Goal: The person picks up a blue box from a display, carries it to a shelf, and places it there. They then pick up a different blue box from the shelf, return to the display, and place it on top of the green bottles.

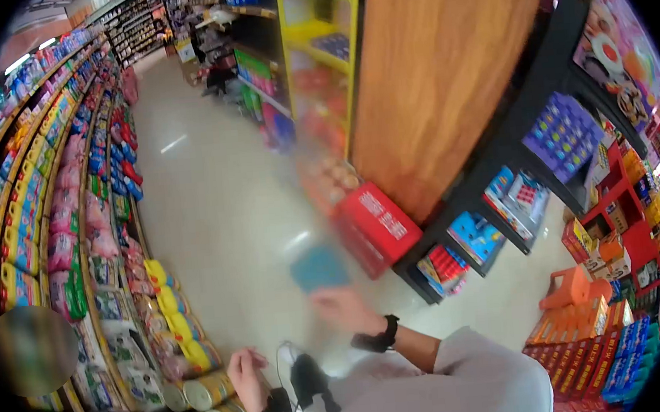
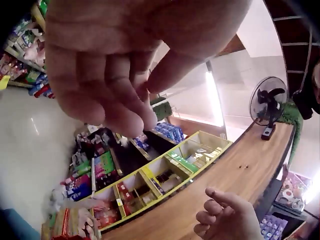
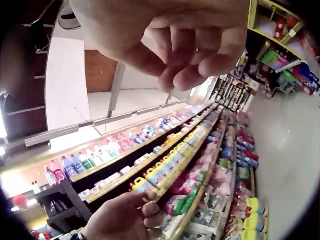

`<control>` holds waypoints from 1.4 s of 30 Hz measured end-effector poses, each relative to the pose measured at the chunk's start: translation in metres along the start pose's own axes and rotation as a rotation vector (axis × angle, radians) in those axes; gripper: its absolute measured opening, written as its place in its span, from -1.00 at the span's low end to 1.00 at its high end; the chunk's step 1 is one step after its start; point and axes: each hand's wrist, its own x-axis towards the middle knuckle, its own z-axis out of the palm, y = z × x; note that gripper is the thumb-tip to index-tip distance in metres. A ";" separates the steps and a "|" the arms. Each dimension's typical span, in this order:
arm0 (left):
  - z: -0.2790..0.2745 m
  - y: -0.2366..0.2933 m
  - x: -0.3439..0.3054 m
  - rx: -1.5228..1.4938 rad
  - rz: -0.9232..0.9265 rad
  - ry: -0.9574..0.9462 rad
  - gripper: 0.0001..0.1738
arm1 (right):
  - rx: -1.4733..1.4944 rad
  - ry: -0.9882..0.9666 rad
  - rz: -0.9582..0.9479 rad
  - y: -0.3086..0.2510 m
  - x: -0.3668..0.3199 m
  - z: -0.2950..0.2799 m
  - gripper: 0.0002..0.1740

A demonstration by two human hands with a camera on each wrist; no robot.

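My left hand (image 1: 248, 375) hangs low in front of the body with nothing in it, its fingers loosely curled. To its right is my right hand (image 1: 346, 311), blurred in the head view. Its fingers overlap a flat teal thing (image 1: 319, 267), too blurred to name. In the right wrist view the same hand (image 3: 170, 42) has loosely bent fingers and no object among them. The left wrist view shows the left hand (image 2: 125, 65) with relaxed, bare fingers. Both wrists wear black bands.
Long shelves of bottles and bags (image 1: 64, 219) line the left side, with tins (image 1: 205, 390) at their foot. A wooden counter (image 1: 443, 65) stands to the right, a red box (image 1: 378, 225) by its base. Orange and red cartons (image 1: 581, 341) are stacked lower right. A fan (image 2: 268, 102) sits on the counter.
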 end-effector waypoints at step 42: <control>0.131 0.244 0.941 0.140 0.013 -0.344 -0.72 | -0.213 0.259 0.020 0.196 0.868 0.089 -0.84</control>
